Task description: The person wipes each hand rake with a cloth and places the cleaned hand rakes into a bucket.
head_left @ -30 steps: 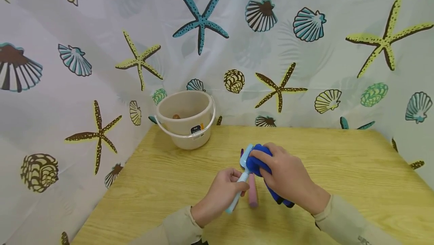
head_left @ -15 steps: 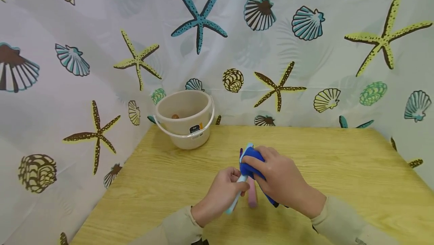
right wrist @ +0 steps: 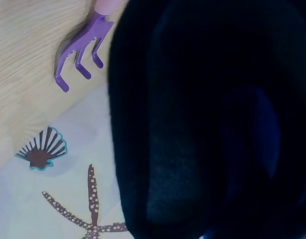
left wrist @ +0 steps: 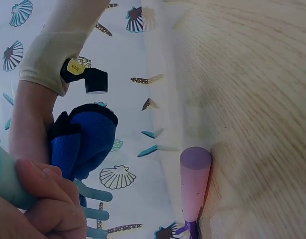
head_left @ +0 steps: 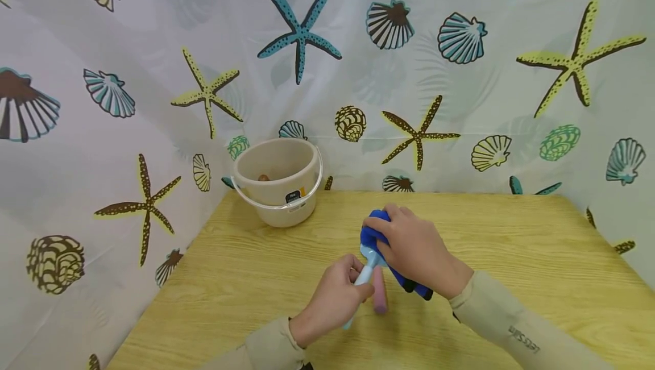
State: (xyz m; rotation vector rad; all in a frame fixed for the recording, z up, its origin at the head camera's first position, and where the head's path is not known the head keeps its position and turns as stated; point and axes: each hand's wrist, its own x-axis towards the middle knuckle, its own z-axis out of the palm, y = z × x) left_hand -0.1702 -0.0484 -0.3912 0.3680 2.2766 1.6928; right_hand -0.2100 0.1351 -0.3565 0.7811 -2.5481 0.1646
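Observation:
My left hand (head_left: 332, 296) grips the handle of a light blue toy rake (head_left: 364, 275) above the table, head pointing away from me. Its teal prongs (left wrist: 97, 214) show in the left wrist view. A blue cloth (head_left: 369, 238) with black edging is in my right hand (head_left: 415, 246), wrapped against the rake's head and covering most of it. Loose folds of cloth hang below the right palm. Under the hands a second rake lies on the table, with a pink handle (head_left: 379, 293) and a purple pronged head (right wrist: 80, 47). Dark cloth fills much of the right wrist view.
At the table's back left stands a beige bucket (head_left: 273, 195) with its clear handle lowered across the front. A small brown rounded thing (head_left: 263, 178) shows inside it. A shell-and-starfish patterned curtain (head_left: 327, 91) encloses the wooden table (head_left: 512, 256) at the back and sides.
My right hand first slides the cloth left over the rake's head, then up and away toward its tip, baring the rake's neck. My left hand stays nearly still.

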